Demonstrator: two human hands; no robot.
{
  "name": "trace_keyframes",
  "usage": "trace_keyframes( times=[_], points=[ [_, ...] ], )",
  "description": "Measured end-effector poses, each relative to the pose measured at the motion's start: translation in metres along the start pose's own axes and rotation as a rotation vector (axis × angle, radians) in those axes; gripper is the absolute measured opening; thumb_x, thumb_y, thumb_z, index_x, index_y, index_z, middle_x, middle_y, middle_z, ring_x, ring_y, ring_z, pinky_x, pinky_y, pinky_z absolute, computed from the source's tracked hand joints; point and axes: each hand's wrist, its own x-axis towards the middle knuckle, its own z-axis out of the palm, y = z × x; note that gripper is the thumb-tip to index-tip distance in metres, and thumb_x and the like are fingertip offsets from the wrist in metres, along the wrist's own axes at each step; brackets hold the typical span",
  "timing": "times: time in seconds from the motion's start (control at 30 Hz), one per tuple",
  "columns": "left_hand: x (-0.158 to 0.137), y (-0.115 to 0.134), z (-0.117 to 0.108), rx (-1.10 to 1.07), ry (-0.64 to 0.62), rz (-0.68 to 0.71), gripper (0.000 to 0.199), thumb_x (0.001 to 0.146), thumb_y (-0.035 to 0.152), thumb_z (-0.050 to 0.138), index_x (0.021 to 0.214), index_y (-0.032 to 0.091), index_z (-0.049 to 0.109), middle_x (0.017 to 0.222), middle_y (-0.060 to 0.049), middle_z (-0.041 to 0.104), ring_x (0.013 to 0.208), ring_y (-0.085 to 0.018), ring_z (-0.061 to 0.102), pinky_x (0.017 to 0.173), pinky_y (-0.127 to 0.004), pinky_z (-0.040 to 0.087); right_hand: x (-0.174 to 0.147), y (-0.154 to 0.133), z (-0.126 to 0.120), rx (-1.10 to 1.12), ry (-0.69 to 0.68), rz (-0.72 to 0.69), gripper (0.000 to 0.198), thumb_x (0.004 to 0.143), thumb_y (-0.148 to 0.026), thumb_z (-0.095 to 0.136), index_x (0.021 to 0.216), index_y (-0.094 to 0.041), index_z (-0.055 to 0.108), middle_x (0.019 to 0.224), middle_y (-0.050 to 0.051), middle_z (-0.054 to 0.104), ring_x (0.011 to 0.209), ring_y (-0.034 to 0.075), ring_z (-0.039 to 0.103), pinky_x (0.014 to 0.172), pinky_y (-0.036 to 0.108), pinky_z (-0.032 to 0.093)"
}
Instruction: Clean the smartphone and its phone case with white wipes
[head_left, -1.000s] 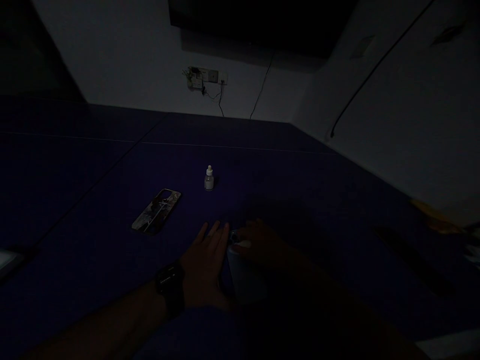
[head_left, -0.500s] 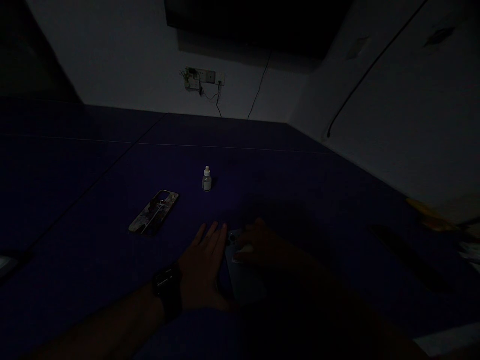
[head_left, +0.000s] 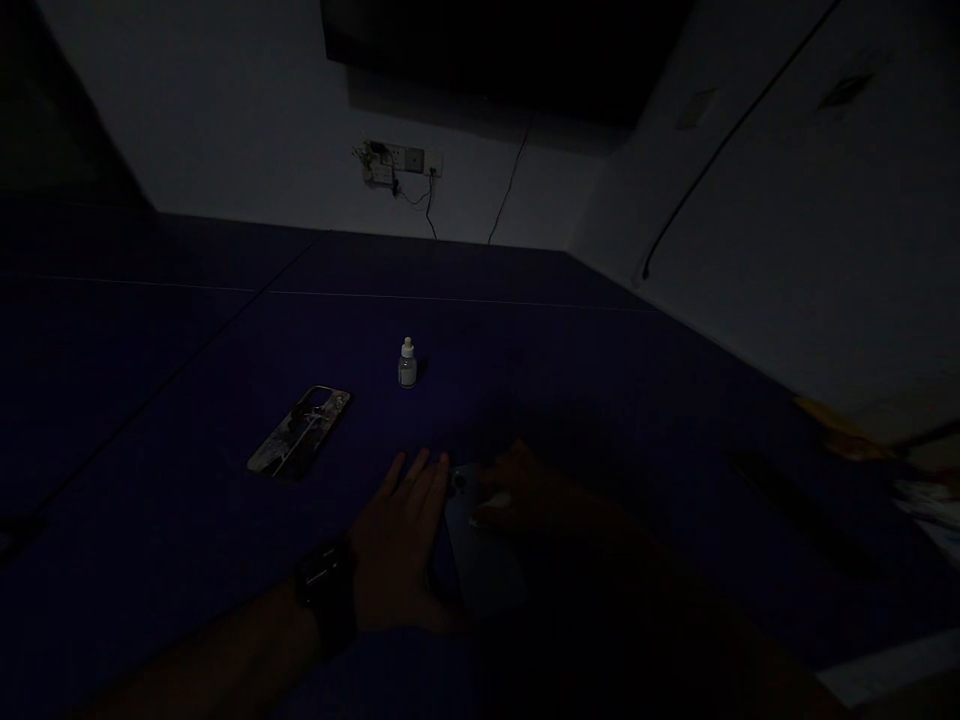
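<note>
A smartphone [head_left: 484, 575] lies back side up on the dark blue table, its camera lenses at the far end. My left hand [head_left: 397, 550], wearing a black watch [head_left: 326, 580], rests flat along the phone's left edge. Its fingers are stretched out, and the thumb reaches toward the near end. Over the upper right of the phone's back is my right hand [head_left: 525, 490], closed on a small white wad [head_left: 495, 502], perhaps cloth or tissue, that touches the back. Deep shadow hides most of that hand and forearm.
A patterned phone case [head_left: 300, 435] lies to the left, and a small dropper bottle [head_left: 407, 365] stands beyond my hands. At right are a long dark object [head_left: 802, 510] and a yellow item [head_left: 840, 430] by the wall. Wall sockets [head_left: 412, 160] hold plugged-in cables.
The camera view has shifted slightly. My left hand stays beside the phone, and the right hand keeps the white wad on its back with barely any shift.
</note>
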Motion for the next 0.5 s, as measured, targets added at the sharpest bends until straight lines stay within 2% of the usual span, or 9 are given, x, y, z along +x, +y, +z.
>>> trace_keyframes(
  times=[0.13,0.27,0.4,0.5],
  points=[
    [0.0005,-0.0004,-0.0015,0.008,-0.034,-0.001,0.152,0.054,0.086,0.067,0.156,0.006,-0.012,0.159,-0.03,0.024,0.146,-0.049,0.023,0.117,-0.066,0.016,-0.0012,0.0002,-0.0024,-0.04,0.076,0.066,0.024,0.091,-0.041,0.061,0.091,-0.02,0.072,0.094,0.007,0.072,0.09,0.024,0.062,0.09,0.041,0.035],
    [0.0002,-0.0013,-0.0006,0.009,-0.021,-0.003,0.152,0.054,0.085,0.068,0.156,0.008,-0.013,0.16,-0.029,0.024,0.146,-0.049,0.024,0.118,-0.065,0.016,-0.0044,0.0024,-0.0042,0.034,-0.02,0.013,0.022,0.084,-0.044,0.07,0.086,-0.021,0.072,0.095,0.006,0.071,0.094,0.025,0.061,0.089,0.039,0.037],
    [-0.0008,-0.0029,0.0025,0.009,-0.001,0.008,0.149,0.055,0.088,0.064,0.157,0.007,-0.01,0.16,-0.028,0.024,0.146,-0.048,0.024,0.119,-0.065,0.015,-0.0044,0.0061,-0.0038,0.003,0.081,0.091,0.022,0.09,-0.039,0.063,0.09,-0.019,0.071,0.096,0.007,0.071,0.093,0.025,0.062,0.093,0.042,0.035],
    [-0.0009,-0.0033,0.0034,0.013,0.003,0.006,0.15,0.055,0.089,0.063,0.157,0.007,-0.01,0.16,-0.028,0.025,0.146,-0.048,0.024,0.119,-0.065,0.015,-0.0043,0.0084,-0.0043,0.044,-0.007,0.047,0.021,0.087,-0.041,0.066,0.087,-0.02,0.071,0.094,0.006,0.071,0.093,0.025,0.062,0.093,0.042,0.035]
  ],
)
